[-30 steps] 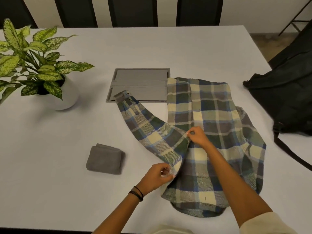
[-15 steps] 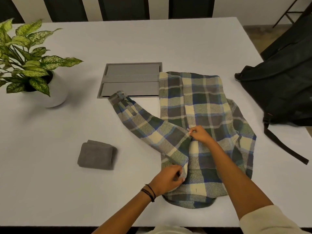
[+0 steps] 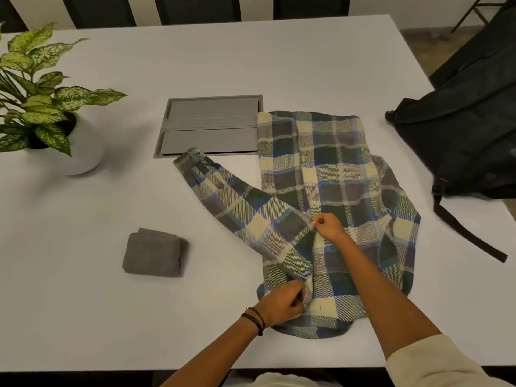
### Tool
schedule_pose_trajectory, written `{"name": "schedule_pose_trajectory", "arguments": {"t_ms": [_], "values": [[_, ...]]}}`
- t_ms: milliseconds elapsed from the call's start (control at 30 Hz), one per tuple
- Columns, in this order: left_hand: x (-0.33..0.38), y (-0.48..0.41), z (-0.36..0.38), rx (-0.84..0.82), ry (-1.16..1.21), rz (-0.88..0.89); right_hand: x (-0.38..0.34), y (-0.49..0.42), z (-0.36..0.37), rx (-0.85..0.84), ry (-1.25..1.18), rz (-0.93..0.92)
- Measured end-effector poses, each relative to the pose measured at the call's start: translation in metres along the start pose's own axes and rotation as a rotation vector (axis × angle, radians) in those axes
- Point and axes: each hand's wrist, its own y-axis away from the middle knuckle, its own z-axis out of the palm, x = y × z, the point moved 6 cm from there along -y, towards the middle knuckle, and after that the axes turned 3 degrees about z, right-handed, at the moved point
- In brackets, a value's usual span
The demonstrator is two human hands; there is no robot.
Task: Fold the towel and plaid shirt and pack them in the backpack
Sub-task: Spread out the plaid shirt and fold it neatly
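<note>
The plaid shirt (image 3: 324, 174) lies flat on the white table (image 3: 83, 317), blue, green and cream, with one sleeve stretched out toward the upper left. My left hand (image 3: 283, 304) pinches the shirt's folded edge near the shoulder, close to the table's front. My right hand (image 3: 329, 227) pinches the same fold line farther up, where the sleeve meets the body. A folded grey towel (image 3: 153, 252) sits to the left of the shirt, apart from both hands. The black backpack (image 3: 463, 135) lies at the table's right edge.
A potted plant (image 3: 50, 118) in a white pot stands at the far left. A grey recessed panel (image 3: 212, 127) is set in the table behind the sleeve cuff. A backpack strap (image 3: 469, 233) trails across the table's right side.
My left hand has drawn the shirt's edge rightward, further over the body. My right hand stays pinching at the sleeve seam. The view has shifted slightly.
</note>
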Motion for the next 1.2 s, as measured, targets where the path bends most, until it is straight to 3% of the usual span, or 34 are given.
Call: {"name": "schedule_pose_trajectory", "arguments": {"t_ms": [267,400,533,633,733,833,1000,1200], "values": [[-0.012,0.010,0.025,-0.285,-0.077,0.029,0.014,0.004,0.008,-0.014,0.027,-0.020],[-0.013,0.016,0.028,-0.328,-0.050,0.069,0.021,0.006,0.014,-0.077,0.086,-0.016],[-0.012,0.016,0.004,-0.123,0.044,0.087,0.016,0.025,0.009,0.019,0.003,-0.034],[-0.023,0.024,-0.023,0.236,0.096,0.048,0.016,0.047,0.007,0.093,-0.064,-0.048],[-0.046,0.038,-0.040,0.513,0.132,-0.136,0.025,0.064,0.016,0.073,-0.105,-0.024],[-0.064,0.043,-0.036,0.450,0.216,-0.331,0.039,0.078,0.034,-0.039,-0.071,0.057],[-0.077,0.044,-0.014,0.259,0.232,-0.418,0.046,0.098,0.049,-0.077,0.004,0.098],[-0.084,0.044,-0.010,0.320,0.322,-0.414,0.053,0.105,0.058,-0.181,0.041,0.156]]}}
